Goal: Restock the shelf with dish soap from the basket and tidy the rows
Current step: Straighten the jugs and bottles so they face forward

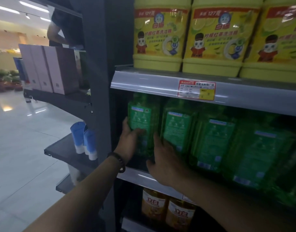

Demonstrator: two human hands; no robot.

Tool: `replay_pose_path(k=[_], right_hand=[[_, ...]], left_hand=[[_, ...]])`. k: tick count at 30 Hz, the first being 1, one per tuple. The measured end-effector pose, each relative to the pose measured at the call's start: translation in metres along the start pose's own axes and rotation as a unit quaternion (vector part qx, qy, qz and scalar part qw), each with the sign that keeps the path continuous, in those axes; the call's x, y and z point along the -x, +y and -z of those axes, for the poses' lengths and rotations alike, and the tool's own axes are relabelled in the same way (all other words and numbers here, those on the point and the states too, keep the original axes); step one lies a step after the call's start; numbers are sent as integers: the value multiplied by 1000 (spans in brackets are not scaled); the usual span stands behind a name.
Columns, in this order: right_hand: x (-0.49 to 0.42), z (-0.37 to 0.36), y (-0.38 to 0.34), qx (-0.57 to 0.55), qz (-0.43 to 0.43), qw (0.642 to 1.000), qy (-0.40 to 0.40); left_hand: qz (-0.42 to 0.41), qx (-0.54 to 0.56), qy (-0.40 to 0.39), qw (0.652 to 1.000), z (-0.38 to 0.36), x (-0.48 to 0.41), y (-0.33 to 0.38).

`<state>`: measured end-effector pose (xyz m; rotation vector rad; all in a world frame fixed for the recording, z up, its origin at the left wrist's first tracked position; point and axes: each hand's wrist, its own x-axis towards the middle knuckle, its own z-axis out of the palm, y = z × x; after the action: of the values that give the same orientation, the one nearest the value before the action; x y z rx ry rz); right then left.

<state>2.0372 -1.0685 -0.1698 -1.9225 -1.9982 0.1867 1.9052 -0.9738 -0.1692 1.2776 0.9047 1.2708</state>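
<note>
From the head camera, both arms reach into the middle shelf (236, 96) of a grey rack. The left hand (129, 139) grips the leftmost green dish soap bottle (140, 121) from its left side, thumb across the front under the label, and the bottle stands upright at the end of the row. The right hand (165, 158) lies with fingers spread against the lower front of the second green bottle (176, 129), pressing rather than closing around it. More green bottles (214, 143) continue the row to the right, touching one another. Yellow jugs (160, 36) stand on the shelf above, with a price tag (196, 90) on its edge, and amber bottles (154, 204) sit below. Blue tubes (83, 139) stand on the side rack.
</note>
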Motion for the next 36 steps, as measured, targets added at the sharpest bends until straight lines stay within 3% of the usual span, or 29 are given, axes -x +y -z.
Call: replay_pose_path(k=[4,10,15,22,26,30,33,36], right_hand=[[-6,-13,2,-44,-8,999,-11],[-19,-13,8,-99,-14,994,-51],[-28,-3,8,-103,-11,993,-61],[-10,-21,-4,-230,6,972,50],[-8,-25,-16,-195,-16,974,111],[-15,-13,-14,-145,-39,985,82],[-19,1,-14,-67,-39,996,43],[-17,3,-18,38,-60,996,55]], left_hand=[[-24,-12,-6,1000,0,14,-5],[-132,-11,-7,991,-2,49,-10],[-106,-49,10,993,8,74,-21],[-52,-88,25,994,18,86,-18],[-75,-104,7,992,15,91,-19],[-86,-88,-18,992,15,101,-25],[-90,-115,-10,989,20,99,-26],[-95,-150,-11,984,21,96,-25]])
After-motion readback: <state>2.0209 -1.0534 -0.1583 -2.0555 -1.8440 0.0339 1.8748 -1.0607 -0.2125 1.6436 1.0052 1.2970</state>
